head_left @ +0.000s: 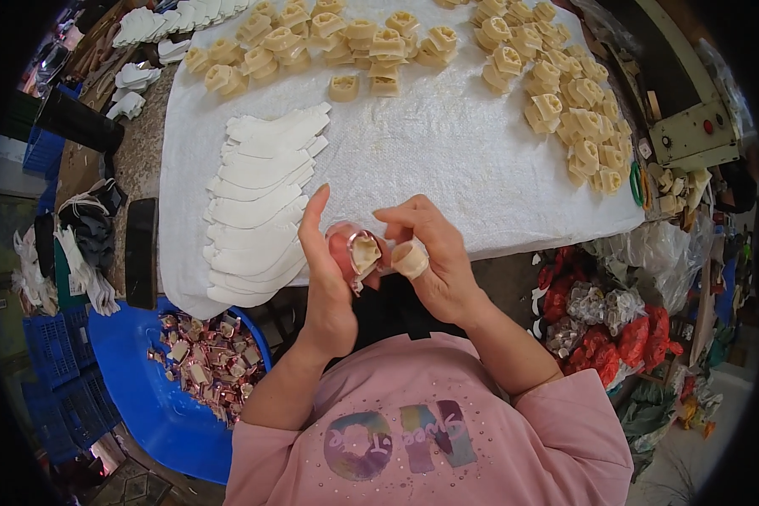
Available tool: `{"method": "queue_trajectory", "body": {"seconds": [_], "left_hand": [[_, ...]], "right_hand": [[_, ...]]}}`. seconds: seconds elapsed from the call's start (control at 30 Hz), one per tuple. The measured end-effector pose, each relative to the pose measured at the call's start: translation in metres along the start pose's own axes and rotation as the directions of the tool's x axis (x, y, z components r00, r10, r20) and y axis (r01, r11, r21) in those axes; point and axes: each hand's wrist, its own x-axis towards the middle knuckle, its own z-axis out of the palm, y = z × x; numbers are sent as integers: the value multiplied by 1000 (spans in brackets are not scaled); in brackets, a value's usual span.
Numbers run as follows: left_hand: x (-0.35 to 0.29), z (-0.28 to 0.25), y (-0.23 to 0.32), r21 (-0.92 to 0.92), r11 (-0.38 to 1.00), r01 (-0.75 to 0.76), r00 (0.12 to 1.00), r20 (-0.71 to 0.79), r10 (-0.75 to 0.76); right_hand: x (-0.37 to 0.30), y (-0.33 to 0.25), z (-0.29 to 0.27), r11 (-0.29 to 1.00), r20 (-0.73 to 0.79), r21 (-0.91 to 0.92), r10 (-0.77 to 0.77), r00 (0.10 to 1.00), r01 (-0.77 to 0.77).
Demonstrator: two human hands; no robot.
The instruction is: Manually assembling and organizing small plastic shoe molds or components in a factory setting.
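Head view: a shiny pinkish open shell with a cream inside sits between the hands, held by the left hand, fingers partly curled, one extended; beside it, the right hand bends its fingers, hold unclear.

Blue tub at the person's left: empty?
No, the blue tub holds a heap of shiny pinkish pieces.

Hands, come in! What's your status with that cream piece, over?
Left hand: holding shiny-edged cream piece. Right hand: close beside it, contact unclear. Nothing seen blocking either.
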Motion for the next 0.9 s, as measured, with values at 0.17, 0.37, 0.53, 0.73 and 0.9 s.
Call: {"method": "queue_trajectory", "body": {"seconds": [0.17,0.37,0.53,0.73,0.9], "left_hand": [[3,5,-14,517,741,-429,890,102,444],[2,2,-11,290,933,-213,972,-34,232],[4,-5,7,365,915,-172,979,-38,199],[1,3,12,523,804,-283,948,29,316],[3,6,7,595,750,-291,929,-14,371]], "right_hand": [[11,-19,-8,961,226,-145,265,937,-237],[0,-1,-5,988,7,129,84,996,-84],[13,9,-13,668,283,583,367,886,-463],[9,6,-21,646,395,599,275,876,-473],[-1,12,-3,936,133,261,207,969,-236]]}}
